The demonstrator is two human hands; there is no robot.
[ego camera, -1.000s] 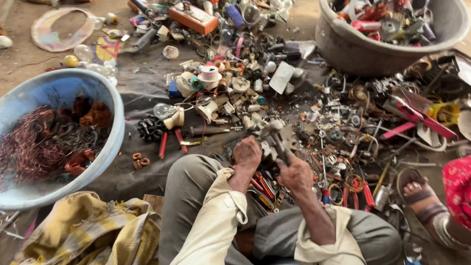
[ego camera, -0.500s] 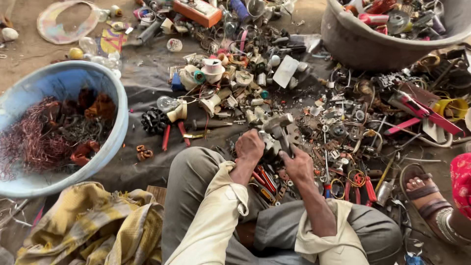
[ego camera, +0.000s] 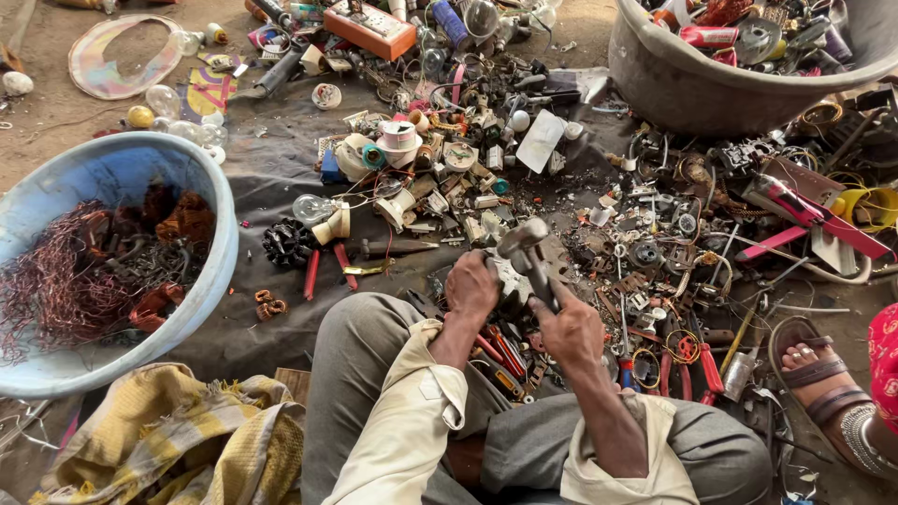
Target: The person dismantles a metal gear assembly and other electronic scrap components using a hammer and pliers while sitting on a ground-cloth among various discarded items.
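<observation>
Head view: the right hand (ego camera: 572, 329) is wrapped tight around the handle of a grey hammer (ego camera: 526, 245), whose head is raised toward twelve o'clock above the lap. The left hand (ego camera: 470, 288), at nine o'clock of the hammer, is closed over a small scrap piece (ego camera: 503, 281); what that piece is cannot be told, since the fingers hide most of it. The hammer looks heavy and rigid, head-weighted, so a grip low on the handle, as here, probably gives the most swing. The scrap piece seems hard and small, likely to slip or jump unless pinned firmly from the side.

At nine o'clock of the hands sits a blue basin (ego camera: 210, 201) holding tangled copper wire (ego camera: 56, 285) and dark rusty bits. At one o'clock stands a grey tub (ego camera: 692, 93) heaped with mixed metal and plastic parts. Between them, a dark cloth (ego camera: 271, 178) carries loose scrap. At four o'clock another person's sandalled foot (ego camera: 818, 374) rests on the ground.
</observation>
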